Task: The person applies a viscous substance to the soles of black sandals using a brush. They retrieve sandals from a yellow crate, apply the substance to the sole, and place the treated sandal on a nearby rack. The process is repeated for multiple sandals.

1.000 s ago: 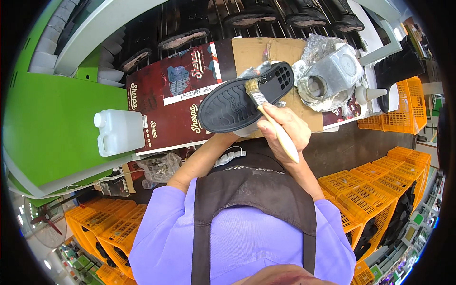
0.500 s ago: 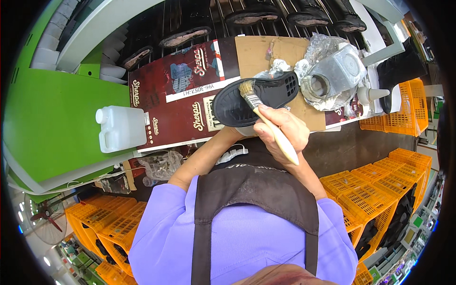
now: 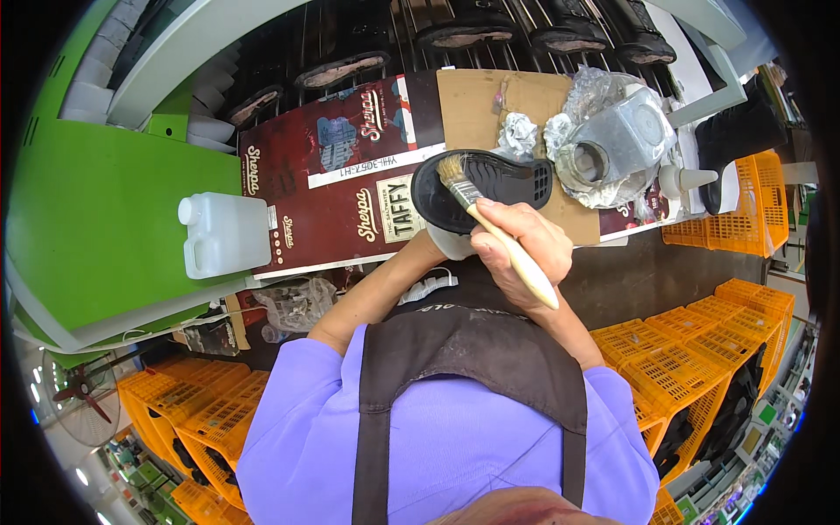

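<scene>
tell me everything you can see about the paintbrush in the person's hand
The paintbrush has a pale, smooth, wooden-looking handle, a silvery metal-looking band and light tan bristles. Gripped in the right hand, it slants with its handle end toward the person and its bristles apparently touching the wider end of the black sole.

One brush (image 3: 509, 248), one held sole (image 3: 500, 182), one white jug (image 3: 229, 234).

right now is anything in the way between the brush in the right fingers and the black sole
Nothing visible: the brush, held in the right fingers, has its bristles at the black sole, toward its left end. The clear plastic container lies off to the right.
</scene>
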